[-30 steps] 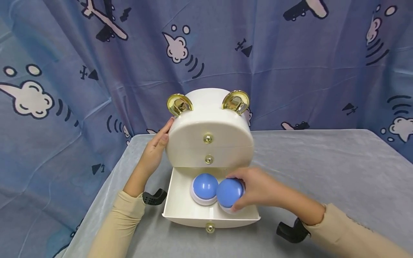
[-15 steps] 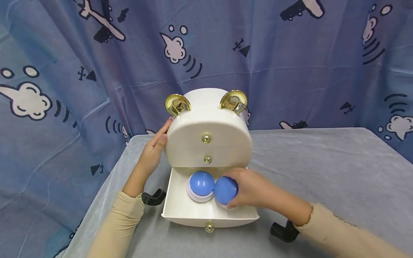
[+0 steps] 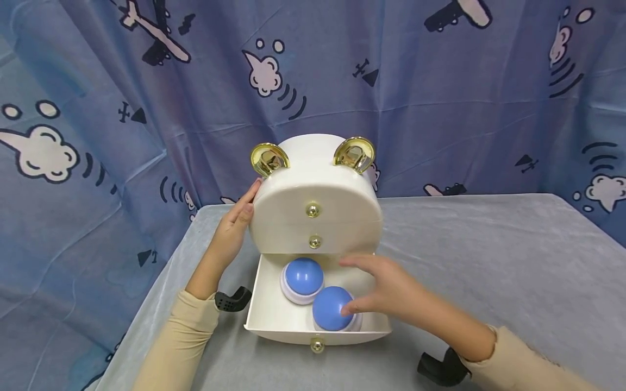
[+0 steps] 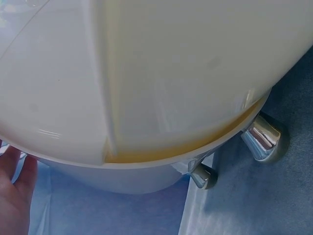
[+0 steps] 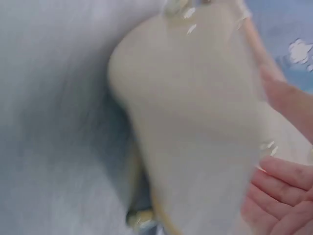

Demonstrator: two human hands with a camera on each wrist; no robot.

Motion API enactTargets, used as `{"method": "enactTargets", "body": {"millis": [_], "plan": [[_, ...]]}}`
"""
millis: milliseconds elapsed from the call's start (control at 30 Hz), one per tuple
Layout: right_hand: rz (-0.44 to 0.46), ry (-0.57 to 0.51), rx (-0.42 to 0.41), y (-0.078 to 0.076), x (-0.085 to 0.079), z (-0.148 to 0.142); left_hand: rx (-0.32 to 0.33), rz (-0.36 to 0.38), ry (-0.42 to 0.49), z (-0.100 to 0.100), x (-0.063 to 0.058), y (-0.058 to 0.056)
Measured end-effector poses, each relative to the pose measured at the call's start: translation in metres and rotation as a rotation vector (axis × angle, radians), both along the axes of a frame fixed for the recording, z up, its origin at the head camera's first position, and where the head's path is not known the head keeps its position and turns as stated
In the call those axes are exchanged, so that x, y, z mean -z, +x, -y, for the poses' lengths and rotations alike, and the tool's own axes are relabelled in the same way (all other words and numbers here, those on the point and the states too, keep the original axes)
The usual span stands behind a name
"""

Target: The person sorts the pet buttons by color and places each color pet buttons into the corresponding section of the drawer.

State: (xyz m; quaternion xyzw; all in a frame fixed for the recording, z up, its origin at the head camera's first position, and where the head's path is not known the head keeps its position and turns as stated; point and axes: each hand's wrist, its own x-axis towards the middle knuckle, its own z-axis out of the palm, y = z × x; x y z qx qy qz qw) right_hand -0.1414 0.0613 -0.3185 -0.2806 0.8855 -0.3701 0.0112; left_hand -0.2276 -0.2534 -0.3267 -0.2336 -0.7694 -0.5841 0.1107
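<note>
A white storage box (image 3: 283,217) with two gold ears has its bottom drawer (image 3: 281,320) pulled out. Inside are two round blue-and-white jars: one jar (image 3: 304,277) sits at the back left, the other jar (image 3: 333,309) near the front and looks tilted. My left hand (image 3: 230,231) rests on the box's left side with its fingers fairly straight; some of those fingers (image 4: 22,181) appear in the left wrist view. Over the drawer's right half, my right hand (image 3: 391,282) has fingers and thumb spread apart, the thumb touching the front jar. The right wrist view is blurred.
Gold knobs stick out from the box front, with one knob (image 3: 317,345) on the drawer's front edge. A grey cloth-covered table (image 3: 489,260) lies beneath. Behind hangs a blue patterned curtain (image 3: 323,103). Each wrist bears a black mount.
The right hand gripped the right-hand jar and pushed it left against the other. Now its fingers have parted from that jar, which sits nearer the drawer front. The left hand stays put.
</note>
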Motion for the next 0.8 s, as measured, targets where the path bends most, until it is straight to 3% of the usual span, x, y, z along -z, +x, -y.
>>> {"method": "enactTargets", "body": {"millis": [133,267,433,567,667,800], "plan": [[0.235,-0.283,0.003,0.024,-0.006,0.0,-0.005,0.003,-0.006,0.0,-0.001,0.0],[0.511,-0.487,-0.131,0.044,0.0,0.003,0.002,0.002,-0.004,0.0,0.0,0.0],[0.75,-0.558,-0.329,0.058,0.022,0.012,0.008,-0.002,0.006,0.0,0.002,0.0],[0.859,-0.57,-0.397,0.065,0.043,0.018,0.01,-0.004,0.004,0.0,0.003,-0.002],[0.972,-0.56,-0.365,0.07,0.056,0.021,0.009,-0.006,0.004,0.0,0.003,-0.002],[1.062,-0.558,-0.22,0.077,0.067,0.026,0.01,-0.008,-0.001,0.0,0.002,-0.002]]}}
